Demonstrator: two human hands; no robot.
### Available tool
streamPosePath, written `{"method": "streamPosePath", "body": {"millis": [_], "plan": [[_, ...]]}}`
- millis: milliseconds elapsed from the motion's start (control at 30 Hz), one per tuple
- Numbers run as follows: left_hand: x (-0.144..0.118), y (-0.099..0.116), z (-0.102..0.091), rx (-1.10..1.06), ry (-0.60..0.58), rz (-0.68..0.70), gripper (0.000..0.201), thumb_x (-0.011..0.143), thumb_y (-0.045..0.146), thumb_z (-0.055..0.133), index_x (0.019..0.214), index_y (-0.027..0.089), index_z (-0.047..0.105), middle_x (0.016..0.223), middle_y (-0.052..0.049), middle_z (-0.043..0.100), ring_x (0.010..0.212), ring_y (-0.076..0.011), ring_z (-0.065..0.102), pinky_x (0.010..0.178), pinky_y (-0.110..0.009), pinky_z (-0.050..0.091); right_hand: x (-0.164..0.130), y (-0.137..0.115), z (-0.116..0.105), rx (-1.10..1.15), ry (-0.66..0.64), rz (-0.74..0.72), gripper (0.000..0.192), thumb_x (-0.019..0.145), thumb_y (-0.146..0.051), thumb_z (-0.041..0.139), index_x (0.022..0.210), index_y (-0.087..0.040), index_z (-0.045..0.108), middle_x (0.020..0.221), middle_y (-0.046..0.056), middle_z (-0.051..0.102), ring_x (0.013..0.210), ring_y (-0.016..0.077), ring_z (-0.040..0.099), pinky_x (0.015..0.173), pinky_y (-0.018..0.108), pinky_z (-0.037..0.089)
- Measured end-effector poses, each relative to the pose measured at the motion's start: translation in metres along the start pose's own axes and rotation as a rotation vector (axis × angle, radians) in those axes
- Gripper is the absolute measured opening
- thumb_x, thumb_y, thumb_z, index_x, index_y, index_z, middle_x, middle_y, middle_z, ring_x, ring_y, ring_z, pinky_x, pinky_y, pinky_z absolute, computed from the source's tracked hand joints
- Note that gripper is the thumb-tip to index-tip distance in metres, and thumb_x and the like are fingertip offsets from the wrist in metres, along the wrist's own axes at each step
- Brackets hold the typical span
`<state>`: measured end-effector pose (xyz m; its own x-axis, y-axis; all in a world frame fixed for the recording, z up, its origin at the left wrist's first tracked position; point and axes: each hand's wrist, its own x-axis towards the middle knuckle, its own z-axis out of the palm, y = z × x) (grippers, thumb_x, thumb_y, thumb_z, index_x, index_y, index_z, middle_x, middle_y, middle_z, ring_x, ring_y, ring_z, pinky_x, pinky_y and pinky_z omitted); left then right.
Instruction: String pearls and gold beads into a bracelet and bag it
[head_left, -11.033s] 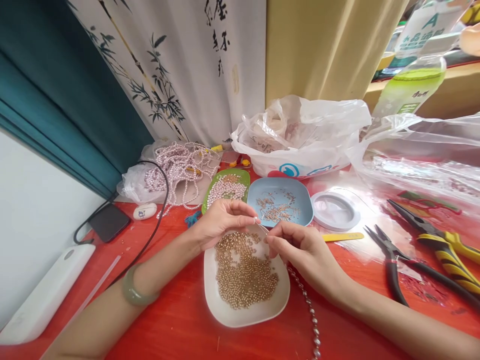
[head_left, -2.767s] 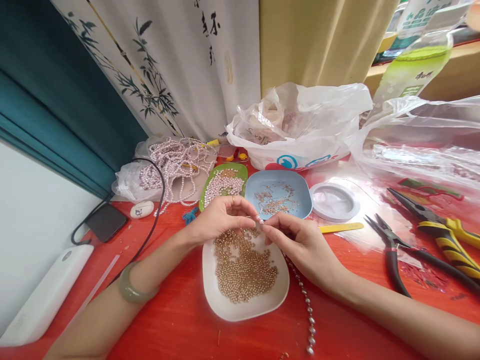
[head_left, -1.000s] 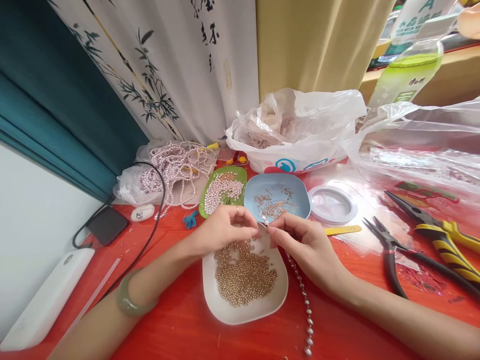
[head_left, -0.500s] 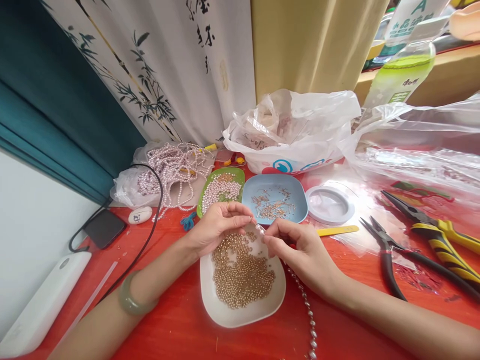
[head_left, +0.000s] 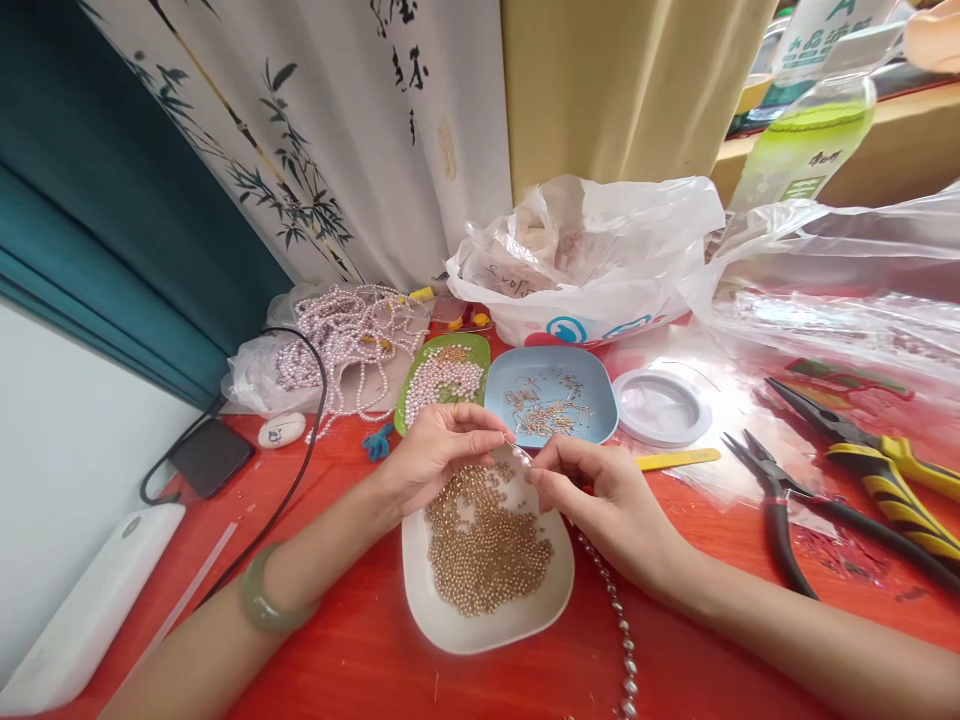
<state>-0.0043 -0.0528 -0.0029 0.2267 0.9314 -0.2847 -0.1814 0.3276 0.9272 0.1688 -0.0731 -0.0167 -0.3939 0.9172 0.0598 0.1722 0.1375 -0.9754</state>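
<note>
Above the far part of a white dish filled with small gold beads, both hands work close together. My left hand pinches the end of a bead string, thumb against fingertips. My right hand is closed on the same bead string, whose pearly beads run out under the palm and down over the table's front. A few pale beads show on the thread between the two hands. Behind them stand a green dish of pink and gold beads and a blue dish of small metal pins.
Pliers with black handles and yellow-black pliers lie at the right, beside yellow tweezers and a white ring-shaped lid. Pink bead strands, a black cable and a white power strip are on the left. Plastic bags stand behind.
Very little differs. Both hands keep their pinch on the bead string, and the whole view has shifted slightly.
</note>
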Motion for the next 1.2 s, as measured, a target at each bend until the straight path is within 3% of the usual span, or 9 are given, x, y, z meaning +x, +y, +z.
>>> {"method": "streamPosePath", "body": {"millis": [533,933,1100,1200], "plan": [[-0.003,0.002,0.004,-0.070,0.035,0.005,0.012,0.056,0.011,0.074,0.062,0.014,0.064,0.065,0.000,0.068,0.059,-0.0068,0.059,0.054,-0.015,0.044,-0.001,-0.001,0.000,-0.009,0.009,0.001,0.017,0.074,-0.020,0.045,0.058,-0.018,0.050,0.052,-0.003,0.050,0.050,0.0103,0.045,0.048,0.023,0.034],[-0.002,-0.001,0.004,-0.051,-0.007,0.048,0.014,0.058,0.010,0.073,0.066,0.013,0.062,0.066,0.000,0.069,0.062,-0.0079,0.061,0.060,-0.017,0.046,0.001,0.000,0.001,-0.010,0.004,-0.027,0.017,0.075,-0.020,0.046,0.059,-0.018,0.051,0.052,-0.003,0.050,0.050,0.0099,0.044,0.047,0.023,0.034],[-0.003,0.008,0.003,0.089,-0.021,0.025,0.030,0.059,0.012,0.073,0.084,0.015,0.057,0.076,-0.004,0.069,0.062,-0.0109,0.061,0.058,-0.022,0.045,0.000,0.000,0.001,-0.013,0.012,-0.044,0.020,0.080,-0.024,0.047,0.061,-0.018,0.052,0.053,-0.003,0.051,0.049,0.0093,0.045,0.048,0.022,0.035],[0.000,0.020,-0.009,0.330,0.028,0.109,0.024,0.063,0.016,0.069,0.084,0.015,0.059,0.086,-0.006,0.068,0.069,-0.0128,0.060,0.062,-0.024,0.044,0.000,0.001,0.001,-0.018,0.005,-0.050,0.021,0.082,-0.028,0.046,0.066,-0.018,0.053,0.056,-0.002,0.054,0.052,0.0103,0.048,0.049,0.023,0.037]]}}
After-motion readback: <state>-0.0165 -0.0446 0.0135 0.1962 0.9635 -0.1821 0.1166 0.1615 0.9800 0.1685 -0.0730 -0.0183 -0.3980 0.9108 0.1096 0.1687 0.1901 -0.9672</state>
